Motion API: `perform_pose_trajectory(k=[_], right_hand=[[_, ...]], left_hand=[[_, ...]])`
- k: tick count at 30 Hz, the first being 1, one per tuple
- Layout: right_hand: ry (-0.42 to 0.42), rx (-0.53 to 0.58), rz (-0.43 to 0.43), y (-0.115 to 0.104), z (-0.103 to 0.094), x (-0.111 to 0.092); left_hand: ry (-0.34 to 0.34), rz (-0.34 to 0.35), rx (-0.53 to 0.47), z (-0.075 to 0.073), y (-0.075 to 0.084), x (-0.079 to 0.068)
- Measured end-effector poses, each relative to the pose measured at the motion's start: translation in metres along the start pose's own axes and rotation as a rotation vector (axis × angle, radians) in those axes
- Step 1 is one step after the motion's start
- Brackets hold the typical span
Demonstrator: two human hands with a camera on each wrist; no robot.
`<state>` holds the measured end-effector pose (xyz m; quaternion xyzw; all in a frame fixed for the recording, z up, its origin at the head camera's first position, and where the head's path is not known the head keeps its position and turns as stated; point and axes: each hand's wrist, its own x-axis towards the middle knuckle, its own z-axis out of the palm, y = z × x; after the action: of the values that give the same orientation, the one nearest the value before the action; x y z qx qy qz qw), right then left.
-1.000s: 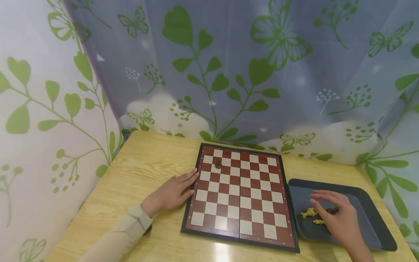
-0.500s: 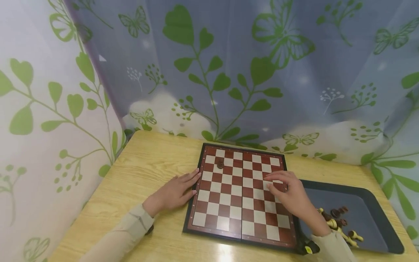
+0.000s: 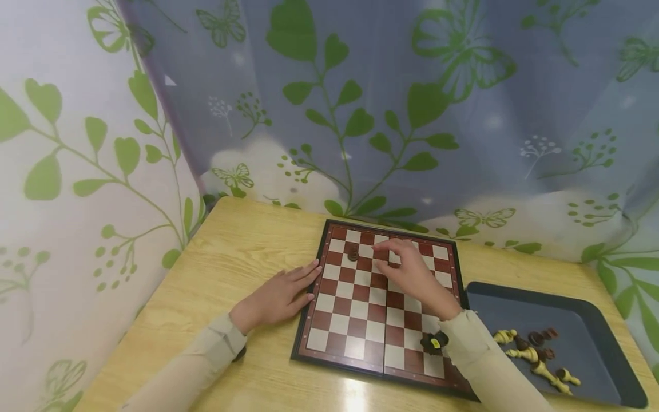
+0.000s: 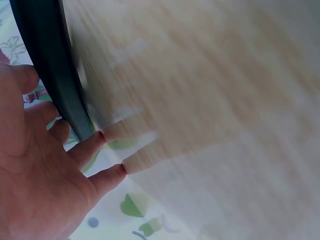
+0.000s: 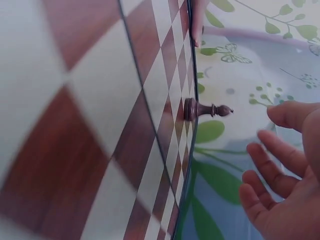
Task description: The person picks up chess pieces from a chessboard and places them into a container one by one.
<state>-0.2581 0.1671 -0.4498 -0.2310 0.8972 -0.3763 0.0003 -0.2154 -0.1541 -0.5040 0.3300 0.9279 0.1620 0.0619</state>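
A dark brown chess bishop (image 3: 352, 253) stands upright on the chessboard (image 3: 355, 309), near its far left corner. The right wrist view shows the bishop (image 5: 207, 109) from the side, pointed top clear of the fingers. My right hand (image 3: 412, 274) hovers over the board just to the right of the piece, thumb and fingers apart with nothing between them. The same hand (image 5: 285, 170) appears at the right of that wrist view. My left hand (image 3: 275, 297) lies with extended fingers against the board's left edge; in the left wrist view its fingertips touch the wooden table (image 4: 190, 90).
A dark grey tray (image 3: 587, 326) sits right of the board, with several yellow and dark brown chess pieces lying in it, such as a yellow one (image 3: 551, 375). Behind the table hangs a leaf-and-butterfly patterned curtain (image 3: 381, 160). A black device (image 3: 435, 343) is at my right wrist.
My right hand has moved left from above the tray, across the board, to beside the bishop. The left hand stays at the board's edge. The head view has shifted slightly.
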Motion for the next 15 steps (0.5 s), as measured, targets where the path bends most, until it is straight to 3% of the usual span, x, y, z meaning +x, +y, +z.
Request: perform_pose_trajectory(k=[7, 15], right_hand=[[-0.099, 0.003, 0.044, -0.001, 0.02, 0.026], [-0.068, 0.005, 0.016, 0.002, 0.034, 0.035]], left_hand=[[0.001, 0.0, 0.006, 0.0, -0.001, 0.003], [-0.007, -0.006, -0.015, 0.0, -0.001, 0.001]])
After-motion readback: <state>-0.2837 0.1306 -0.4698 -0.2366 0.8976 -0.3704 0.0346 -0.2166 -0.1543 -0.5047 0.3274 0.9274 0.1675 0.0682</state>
